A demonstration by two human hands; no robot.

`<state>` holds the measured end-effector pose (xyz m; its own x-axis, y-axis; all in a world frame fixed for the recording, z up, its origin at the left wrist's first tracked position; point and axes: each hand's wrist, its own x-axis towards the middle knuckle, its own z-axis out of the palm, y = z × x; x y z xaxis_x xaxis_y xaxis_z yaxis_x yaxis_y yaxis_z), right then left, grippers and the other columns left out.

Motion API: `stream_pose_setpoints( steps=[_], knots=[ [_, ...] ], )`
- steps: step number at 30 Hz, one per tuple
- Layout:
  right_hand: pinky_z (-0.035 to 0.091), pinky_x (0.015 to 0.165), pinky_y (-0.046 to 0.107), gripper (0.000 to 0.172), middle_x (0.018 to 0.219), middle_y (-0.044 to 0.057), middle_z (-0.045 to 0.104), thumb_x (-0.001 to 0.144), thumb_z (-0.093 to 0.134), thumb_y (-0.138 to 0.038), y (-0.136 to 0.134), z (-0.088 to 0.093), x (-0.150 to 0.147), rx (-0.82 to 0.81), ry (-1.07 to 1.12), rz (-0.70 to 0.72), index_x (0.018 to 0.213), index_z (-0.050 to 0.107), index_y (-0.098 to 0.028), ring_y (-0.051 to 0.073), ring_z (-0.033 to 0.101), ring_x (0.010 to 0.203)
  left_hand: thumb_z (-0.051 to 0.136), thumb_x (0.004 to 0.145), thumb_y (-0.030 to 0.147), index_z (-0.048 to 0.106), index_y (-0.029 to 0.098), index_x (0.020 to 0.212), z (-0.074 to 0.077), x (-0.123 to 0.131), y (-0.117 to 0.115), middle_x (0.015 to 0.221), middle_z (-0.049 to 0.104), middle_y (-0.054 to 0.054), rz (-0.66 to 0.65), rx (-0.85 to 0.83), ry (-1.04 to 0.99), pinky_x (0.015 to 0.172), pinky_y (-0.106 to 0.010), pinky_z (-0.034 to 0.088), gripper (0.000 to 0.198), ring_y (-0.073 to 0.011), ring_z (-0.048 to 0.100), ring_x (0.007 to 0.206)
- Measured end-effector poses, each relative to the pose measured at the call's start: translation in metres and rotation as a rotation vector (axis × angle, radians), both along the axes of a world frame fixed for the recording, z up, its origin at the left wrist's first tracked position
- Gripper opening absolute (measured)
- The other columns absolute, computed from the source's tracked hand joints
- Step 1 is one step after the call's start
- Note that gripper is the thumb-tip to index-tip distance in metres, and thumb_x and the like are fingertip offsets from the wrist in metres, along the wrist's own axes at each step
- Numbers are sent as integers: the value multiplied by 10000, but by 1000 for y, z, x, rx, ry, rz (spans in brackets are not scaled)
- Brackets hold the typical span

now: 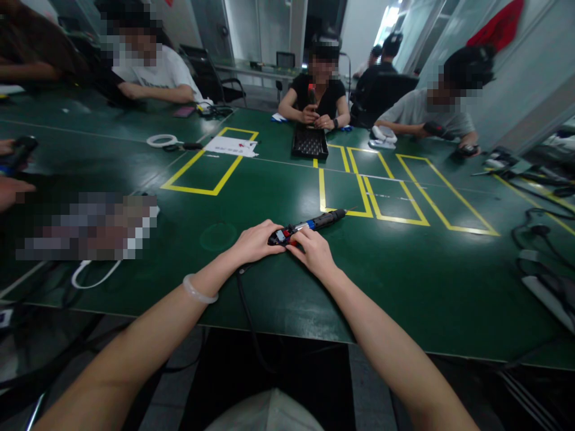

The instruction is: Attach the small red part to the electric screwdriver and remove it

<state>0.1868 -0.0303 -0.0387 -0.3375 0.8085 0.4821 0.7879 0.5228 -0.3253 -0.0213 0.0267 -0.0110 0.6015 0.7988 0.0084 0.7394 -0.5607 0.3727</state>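
Observation:
An electric screwdriver (327, 219) lies slantwise low over the green table (265, 197), its thin bit pointing right and away from me. Its body is black with blue, silver and red parts. My left hand (257, 242) is closed around the rear end, thumb along the near side. My right hand (315, 250) grips the middle of the body, with thumb and fingers bent against it. My fingers partly cover the red and blue parts. A black cable (245, 299) hangs over the table edge below my left hand.
Yellow tape rectangles (345, 212) mark the table. Ahead stand a black tray (309, 143) and a white sheet (231, 146). A white ring-shaped object (162, 141) lies farther left. Cables (530, 227) run along the right side. Several people sit around the table.

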Motion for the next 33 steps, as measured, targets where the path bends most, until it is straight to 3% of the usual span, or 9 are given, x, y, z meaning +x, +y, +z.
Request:
stream_pose_setpoints(
  steps=[8,19,26,33],
  knots=[
    [454,816,342,108,1010,94,639,933,652,-320,2,-1,-1,-1,-50,-23,941,656,-212,243,584,957,619,852,559,571,242,1334,-3,-1,2,1252,603,-85,-6,6,11,853,-339,488,578,-282,627,1114],
    [502,933,376,159,1056,106,683,955,581,-224,-1,1,8,-93,122,114,1040,714,-210,244,618,1033,622,846,568,573,256,1334,-2,-2,1,1238,607,-76,-4,0,4,834,-334,488,582,-280,630,1101],
    [492,882,353,109,1034,90,669,954,597,-230,2,1,4,-76,82,60,984,702,-221,238,604,999,622,853,571,559,253,1363,-4,-4,3,1225,603,-72,-28,4,-9,855,-326,486,605,-271,623,1109],
    [500,900,329,113,1048,87,664,956,583,-205,7,-4,0,-106,177,57,952,696,-216,221,613,1017,614,838,650,572,219,1357,2,7,2,1222,604,-82,-4,28,29,845,-338,486,676,-279,618,1109]
  ],
)
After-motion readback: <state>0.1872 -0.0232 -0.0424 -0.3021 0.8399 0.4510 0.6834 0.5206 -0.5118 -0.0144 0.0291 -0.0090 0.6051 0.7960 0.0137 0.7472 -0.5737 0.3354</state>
